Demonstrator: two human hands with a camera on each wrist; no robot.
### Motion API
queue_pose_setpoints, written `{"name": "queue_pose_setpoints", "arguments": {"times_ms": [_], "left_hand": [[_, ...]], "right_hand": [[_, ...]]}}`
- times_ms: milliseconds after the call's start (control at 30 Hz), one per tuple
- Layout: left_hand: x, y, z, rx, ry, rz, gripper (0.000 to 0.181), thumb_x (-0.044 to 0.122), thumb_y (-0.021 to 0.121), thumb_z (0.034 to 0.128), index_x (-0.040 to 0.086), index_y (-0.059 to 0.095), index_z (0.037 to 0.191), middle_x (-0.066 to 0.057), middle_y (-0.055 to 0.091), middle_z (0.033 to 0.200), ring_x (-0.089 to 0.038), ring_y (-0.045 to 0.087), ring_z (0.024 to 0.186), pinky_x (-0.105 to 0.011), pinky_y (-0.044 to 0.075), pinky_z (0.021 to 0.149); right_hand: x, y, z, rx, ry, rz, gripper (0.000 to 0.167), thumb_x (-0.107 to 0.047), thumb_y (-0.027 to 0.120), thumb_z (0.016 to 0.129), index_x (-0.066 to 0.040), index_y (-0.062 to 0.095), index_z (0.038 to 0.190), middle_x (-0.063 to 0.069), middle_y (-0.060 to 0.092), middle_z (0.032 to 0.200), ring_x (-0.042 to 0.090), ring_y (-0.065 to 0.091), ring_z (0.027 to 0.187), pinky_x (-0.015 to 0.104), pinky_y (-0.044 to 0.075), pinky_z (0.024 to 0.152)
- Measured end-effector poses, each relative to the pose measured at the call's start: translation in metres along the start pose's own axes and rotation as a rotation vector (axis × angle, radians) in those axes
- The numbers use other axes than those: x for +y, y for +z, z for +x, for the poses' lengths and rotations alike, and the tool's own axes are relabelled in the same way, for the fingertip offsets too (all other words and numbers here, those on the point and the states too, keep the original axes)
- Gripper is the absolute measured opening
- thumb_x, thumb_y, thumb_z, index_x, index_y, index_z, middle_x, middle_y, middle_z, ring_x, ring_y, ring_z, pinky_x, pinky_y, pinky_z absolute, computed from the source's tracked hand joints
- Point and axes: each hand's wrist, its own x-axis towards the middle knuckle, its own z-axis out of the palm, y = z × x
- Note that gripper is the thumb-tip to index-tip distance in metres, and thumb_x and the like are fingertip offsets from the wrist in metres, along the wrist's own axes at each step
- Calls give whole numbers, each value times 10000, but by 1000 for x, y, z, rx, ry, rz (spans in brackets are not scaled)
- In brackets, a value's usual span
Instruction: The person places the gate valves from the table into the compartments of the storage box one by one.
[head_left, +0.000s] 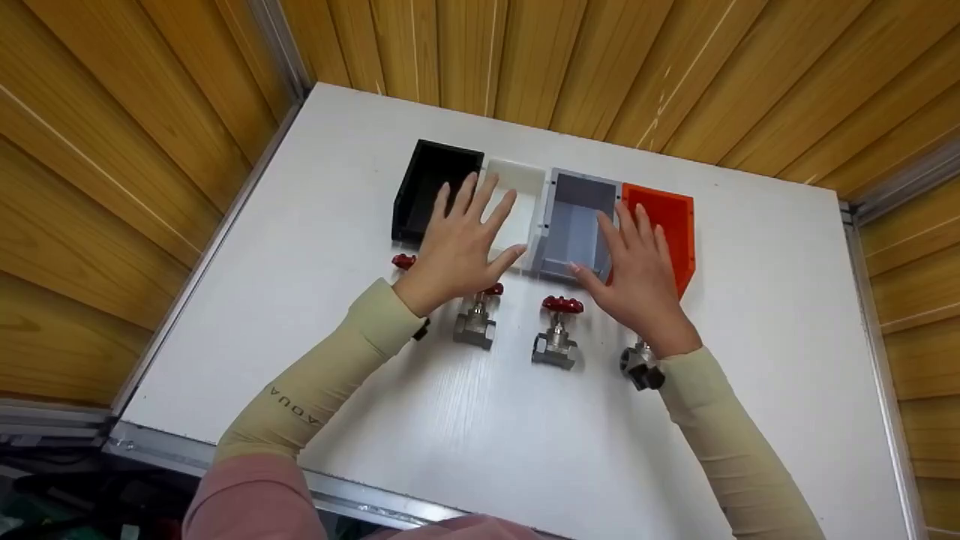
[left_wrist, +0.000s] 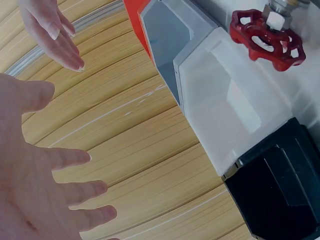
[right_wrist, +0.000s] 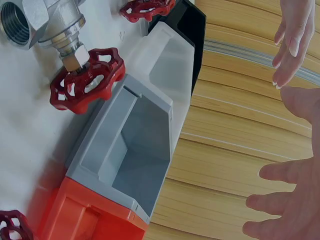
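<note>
My left hand [head_left: 459, 247] hovers with spread fingers above the black bin [head_left: 435, 191] and the white bin [head_left: 525, 187], holding nothing. Over the grey bin [head_left: 574, 225] and the orange bin [head_left: 671, 225], my right hand [head_left: 637, 281] is likewise spread and holds nothing. Several metal valves with red handwheels lie in a row in front of the bins. One valve [head_left: 555, 337] is in full view, another valve [head_left: 475, 324] shows beside the left wrist, and a valve [head_left: 639, 364] is partly hidden beneath the right wrist. The left forearm mostly covers a further red handwheel [head_left: 403, 261].
A white table [head_left: 465, 427] carries the bins and valves, with metal framing [head_left: 360, 502] along its front edge. Wood-patterned panels [head_left: 525, 60] rise behind it and at both sides. The four bins stand side by side in a touching row.
</note>
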Motion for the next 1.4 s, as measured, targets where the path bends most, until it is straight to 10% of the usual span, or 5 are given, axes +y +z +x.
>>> {"name": "queue_pose_setpoints", "arguments": {"times_ms": [1400], "left_hand": [[-26, 12, -16, 52, -83, 1, 610, 507, 356, 1011, 172, 299, 1518, -124, 275, 1582, -345, 270, 1453, -555, 259, 1146]], "right_hand": [[-38, 38, 17, -9, -81, 55, 807, -570, 558, 892, -220, 226, 1539, 63, 171, 1628, 318, 100, 1512, 578, 104, 1186]]}}
